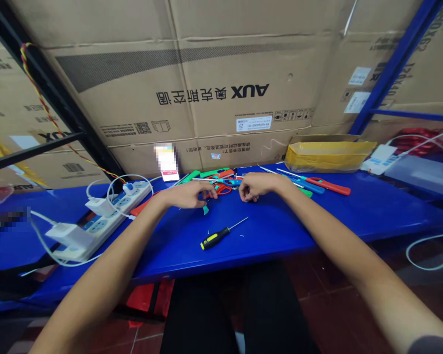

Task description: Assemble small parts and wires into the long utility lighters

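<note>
My left hand (pixel 192 193) hovers over the table at the near edge of a pile of coloured plastic parts, its fingers bent and apart with nothing visible in them. Just below its fingertips is a small green piece (pixel 205 209). My right hand (pixel 256 186) is at the right side of the pile, fingers curled together; anything inside them is hidden. Between and behind the hands are red plastic parts (pixel 223 189) and a green handle (pixel 214 173). Nearer to me lies a black and yellow screwdriver (pixel 215 239), its shaft pointing away to the right.
Long-nosed lighters with a red handle (pixel 328 186) and a blue handle (pixel 313 185) lie right. A power strip (pixel 96 225) with chargers and white cables occupies the left. Behind stand a lit phone (pixel 168 164), a yellow-taped box (pixel 328 155) and a large cardboard sheet (pixel 206 64).
</note>
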### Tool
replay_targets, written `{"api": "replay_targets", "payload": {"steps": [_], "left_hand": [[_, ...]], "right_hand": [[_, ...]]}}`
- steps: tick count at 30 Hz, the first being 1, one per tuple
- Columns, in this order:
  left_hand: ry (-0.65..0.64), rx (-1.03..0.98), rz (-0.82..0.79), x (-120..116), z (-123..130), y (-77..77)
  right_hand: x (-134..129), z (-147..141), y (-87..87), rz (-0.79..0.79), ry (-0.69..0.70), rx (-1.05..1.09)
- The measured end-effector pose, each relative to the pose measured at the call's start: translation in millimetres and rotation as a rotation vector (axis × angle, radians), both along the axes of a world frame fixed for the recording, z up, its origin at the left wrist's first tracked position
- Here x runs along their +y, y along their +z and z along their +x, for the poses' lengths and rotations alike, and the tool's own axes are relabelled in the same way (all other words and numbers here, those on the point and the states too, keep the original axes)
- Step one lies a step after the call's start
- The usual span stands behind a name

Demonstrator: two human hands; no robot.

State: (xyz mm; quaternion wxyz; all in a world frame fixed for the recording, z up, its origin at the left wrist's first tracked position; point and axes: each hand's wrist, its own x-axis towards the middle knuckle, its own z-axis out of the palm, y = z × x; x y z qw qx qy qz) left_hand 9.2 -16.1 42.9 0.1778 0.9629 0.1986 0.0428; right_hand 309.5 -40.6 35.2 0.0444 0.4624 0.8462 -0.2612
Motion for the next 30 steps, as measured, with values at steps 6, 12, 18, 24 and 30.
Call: {"api": "replay_targets", "payload": {"steps": [6,12,18,24,30], "left_hand": [[-0.072,0.146,-0.072,10.2,-2.1,-10.7],[-0.008,0.102,-0.044,16.0,4.9,-19.8],[0.093,-0.153,-0.094,9.9,7.6,-19.3],[0.104,-0.221,-0.003,10.5,8.9,-22.0],[0.160,-0.244,0.075,14.8,7.9,-26.7]], "right_hand": [[3.3,-1.9,-5.7,0.046,0.039,-0.023],[-5.9,-23.4,-4.2,0.113,0.007,-0.054],[-13.0,-37.3,-5.9,0.234,0.025,-0.040],[-0.7,-40.9,-32.1,0.388,0.089,0.189],[8.6,-34.6,-38.6,0.364,0.080,0.295]]}}
